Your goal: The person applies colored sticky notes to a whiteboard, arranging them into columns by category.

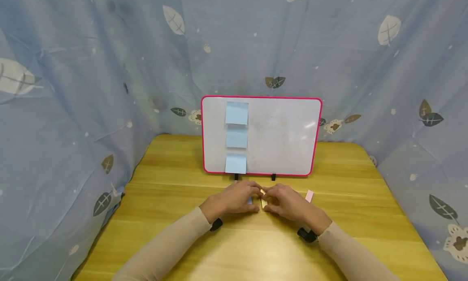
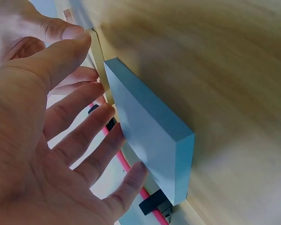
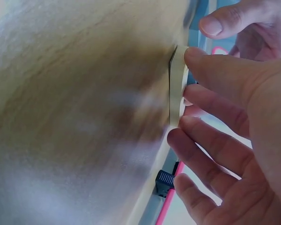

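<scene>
On the table, my right hand holds a thin pale yellow pad of sticky notes between its thumb at the near end and its fingers toward the far end. From the other side my left hand reaches in, fingertips right at the pad's far end, its thumb a little apart. In the left wrist view a thick blue pad of sticky notes lies by the left fingers, which are loosely bent. The right wrist view shows the yellow pad's edge beside the right thumb.
Behind the hands stands a whiteboard with a pink frame on small black feet. Three light blue notes hang in a column on its left part. A pink pad lies right of the right hand. Patterned blue curtains surround the table.
</scene>
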Motion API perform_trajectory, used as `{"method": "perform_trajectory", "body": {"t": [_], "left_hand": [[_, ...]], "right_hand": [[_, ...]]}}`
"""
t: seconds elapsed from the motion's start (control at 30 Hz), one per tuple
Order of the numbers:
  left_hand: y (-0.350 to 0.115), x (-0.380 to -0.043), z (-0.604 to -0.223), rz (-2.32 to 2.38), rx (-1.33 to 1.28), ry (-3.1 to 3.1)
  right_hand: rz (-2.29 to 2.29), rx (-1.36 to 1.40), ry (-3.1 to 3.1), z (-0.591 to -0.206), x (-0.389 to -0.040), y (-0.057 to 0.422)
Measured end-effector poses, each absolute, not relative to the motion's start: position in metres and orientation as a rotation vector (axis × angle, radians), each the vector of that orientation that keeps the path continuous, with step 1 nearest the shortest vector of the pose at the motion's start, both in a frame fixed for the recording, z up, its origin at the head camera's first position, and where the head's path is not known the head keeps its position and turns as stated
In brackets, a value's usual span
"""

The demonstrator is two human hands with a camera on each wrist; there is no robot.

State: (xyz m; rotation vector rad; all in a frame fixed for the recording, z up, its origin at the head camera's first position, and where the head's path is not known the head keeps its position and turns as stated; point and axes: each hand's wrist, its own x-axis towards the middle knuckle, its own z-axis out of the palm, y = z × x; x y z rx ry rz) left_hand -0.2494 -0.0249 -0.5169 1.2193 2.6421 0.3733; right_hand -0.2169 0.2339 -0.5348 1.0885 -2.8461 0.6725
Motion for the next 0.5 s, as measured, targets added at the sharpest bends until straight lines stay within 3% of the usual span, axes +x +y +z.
{"method": "perform_trajectory", "body": {"t": [0.27, 0.5], "left_hand": [[-0.022, -0.249, -0.519, 0.389, 1.225, 2.689], [-0.007, -0.247, -0.525, 0.416, 1.156, 2.805]], "right_hand": [[0.712, 1.105, -2.792, -0.538, -0.22, 0.233], [0.816, 0.907, -2.875, -0.535, -0.222, 0.228]]}}
